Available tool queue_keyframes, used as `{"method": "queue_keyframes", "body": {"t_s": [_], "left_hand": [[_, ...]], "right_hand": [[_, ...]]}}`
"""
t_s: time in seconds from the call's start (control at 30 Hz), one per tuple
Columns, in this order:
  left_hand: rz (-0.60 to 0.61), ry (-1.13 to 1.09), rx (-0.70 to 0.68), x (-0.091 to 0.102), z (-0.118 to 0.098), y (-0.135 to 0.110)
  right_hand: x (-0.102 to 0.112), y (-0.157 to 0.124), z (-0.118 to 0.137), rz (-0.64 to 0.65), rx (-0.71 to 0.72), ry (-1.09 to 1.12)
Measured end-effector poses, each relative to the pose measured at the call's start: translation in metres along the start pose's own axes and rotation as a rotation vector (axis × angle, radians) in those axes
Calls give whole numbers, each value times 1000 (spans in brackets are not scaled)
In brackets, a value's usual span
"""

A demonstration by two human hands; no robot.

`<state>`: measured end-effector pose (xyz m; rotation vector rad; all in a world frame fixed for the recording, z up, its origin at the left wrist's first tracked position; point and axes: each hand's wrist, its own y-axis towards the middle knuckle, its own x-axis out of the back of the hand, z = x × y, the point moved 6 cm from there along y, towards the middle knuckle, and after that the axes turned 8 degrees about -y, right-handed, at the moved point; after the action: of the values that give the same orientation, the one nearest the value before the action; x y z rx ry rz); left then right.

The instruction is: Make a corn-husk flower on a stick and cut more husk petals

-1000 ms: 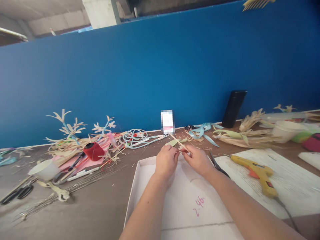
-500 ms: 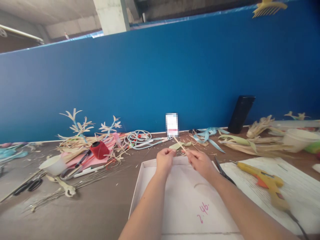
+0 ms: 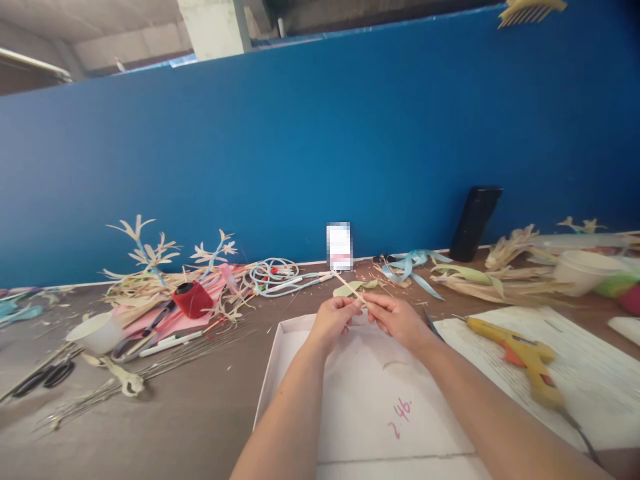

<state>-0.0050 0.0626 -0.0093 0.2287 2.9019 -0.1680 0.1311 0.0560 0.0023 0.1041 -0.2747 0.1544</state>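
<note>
A thin, pale, straight stick [image 3: 349, 287] slants forward and leftward, held aloft.

stick [image 3: 349, 285]: beige | box [image 3: 360, 427]: white | glue gun [image 3: 534, 365]: yellow | panel [image 3: 300, 153]: blue

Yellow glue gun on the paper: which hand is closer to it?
Right. The right hand is to the left of the glue gun, near the far edge of the white box; the left hand is farther left still.
</note>
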Motion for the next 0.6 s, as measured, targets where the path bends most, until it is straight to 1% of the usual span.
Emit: {"method": "queue_keyframes", "body": {"t_s": [0.17, 0.3, 0.4, 0.5, 0.57, 0.6], "left_hand": [[-29, 109, -74, 2, -3, 1], [-68, 190, -137, 4, -3, 3], [-121, 233, -155, 5, -5, 4], [-132, 243, -143, 4, -5, 4], [-135, 233, -122, 5, -5, 4], [-138, 223, -115, 6, -4, 4]], "right_hand": [[-2, -2, 5, 12, 22, -84], [-1, -4, 12, -45, 95, -253], [5, -2, 11, -126, 103, -341], [19, 1, 6, -244, 68, -371], [32, 2, 1, -356, 23, -316], [37, 2, -1, -399, -3, -251]]}}
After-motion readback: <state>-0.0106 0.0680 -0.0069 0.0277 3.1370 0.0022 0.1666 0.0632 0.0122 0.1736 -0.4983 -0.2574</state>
